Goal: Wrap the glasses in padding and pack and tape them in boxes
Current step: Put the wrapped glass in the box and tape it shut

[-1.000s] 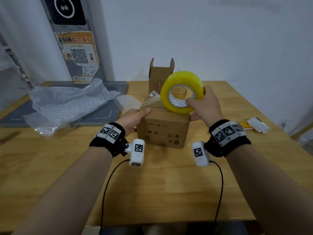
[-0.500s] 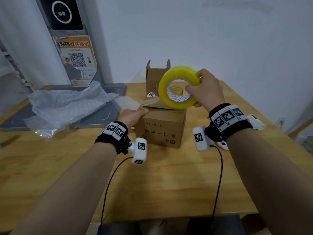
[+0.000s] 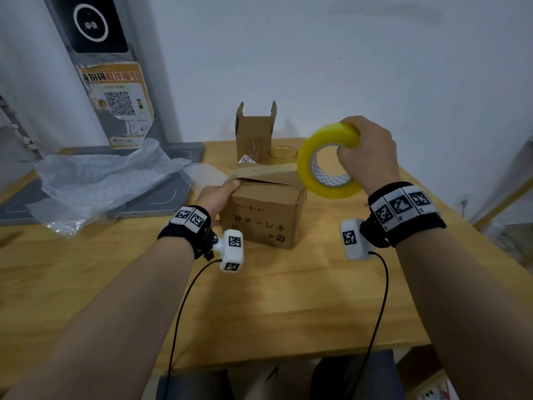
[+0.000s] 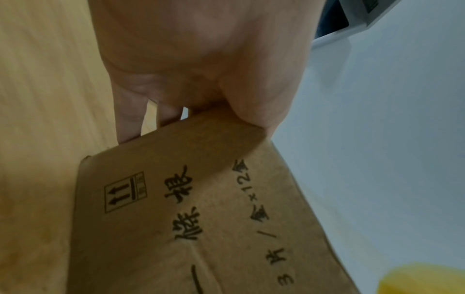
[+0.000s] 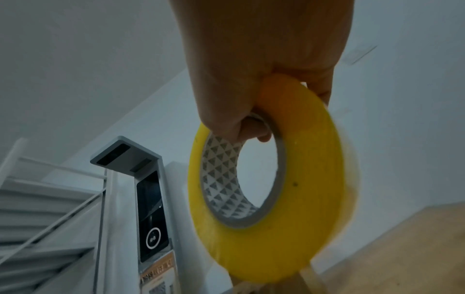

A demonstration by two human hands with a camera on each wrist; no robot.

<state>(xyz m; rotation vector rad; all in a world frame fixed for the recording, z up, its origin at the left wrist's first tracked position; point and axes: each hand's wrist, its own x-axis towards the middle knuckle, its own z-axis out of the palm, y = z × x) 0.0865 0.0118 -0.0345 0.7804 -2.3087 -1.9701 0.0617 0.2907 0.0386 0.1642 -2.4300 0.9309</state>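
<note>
Box [image 3: 261,215] mid-desk [image 3: 274,307], top flap ajar. Left hand [image 3: 215,194] grips box's upper left edge. Right hand [image 3: 367,157] clutches tape roll [image 3: 326,166], raised right of box. Glass [image 3: 282,154] behind box.

A closed brown cardboard box [image 3: 264,213] (top flaps slightly lifted) sits mid-frame; a yellow tape roll [image 3: 327,160] is upright at centre right.

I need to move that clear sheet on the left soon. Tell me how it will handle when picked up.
The padding sheet lies crumpled and draped in folds, so it will probably be floppy and sag from one hand. It looks thin and translucent, likely very light. Its glossy wrinkles suggest a slippery surface, so pinch it firmly.
</note>
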